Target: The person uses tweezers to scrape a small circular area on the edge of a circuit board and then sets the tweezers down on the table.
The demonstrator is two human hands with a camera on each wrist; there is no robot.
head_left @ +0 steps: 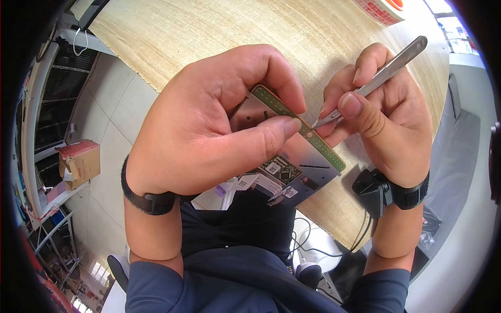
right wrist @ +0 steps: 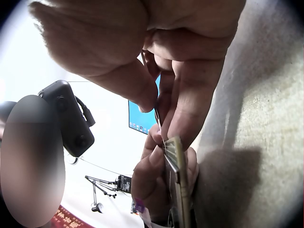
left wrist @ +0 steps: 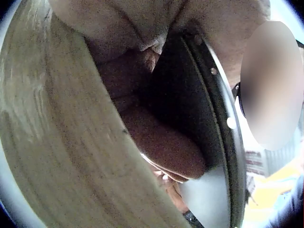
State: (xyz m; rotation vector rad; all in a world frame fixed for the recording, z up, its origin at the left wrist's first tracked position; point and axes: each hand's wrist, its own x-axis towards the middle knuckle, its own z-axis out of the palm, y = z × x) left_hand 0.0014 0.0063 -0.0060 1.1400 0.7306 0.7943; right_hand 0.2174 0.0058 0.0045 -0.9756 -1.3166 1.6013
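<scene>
My left hand [head_left: 219,104] grips a flat laptop touchpad module [head_left: 326,151], its thumb across the metal back and the other fingers around the far side. A green circuit strip runs along the module's edge, and a small chip board with a white ribbon cable [head_left: 266,183] sits lower down. In my right hand [head_left: 389,104], a pair of silver metal tweezers [head_left: 394,65] is pinched between thumb and fingers. Their pointed tip is right at the green edge, close to the left thumb. The right wrist view shows the module edge-on [right wrist: 178,175], with the right fingertips beside it.
Below the hands lies a wooden table [head_left: 172,31], its edge running along the left. A roll of red-printed tape [head_left: 381,10] sits at the far right. Black cables [head_left: 334,254] hang near the right forearm. On the left stands a cardboard box [head_left: 81,161].
</scene>
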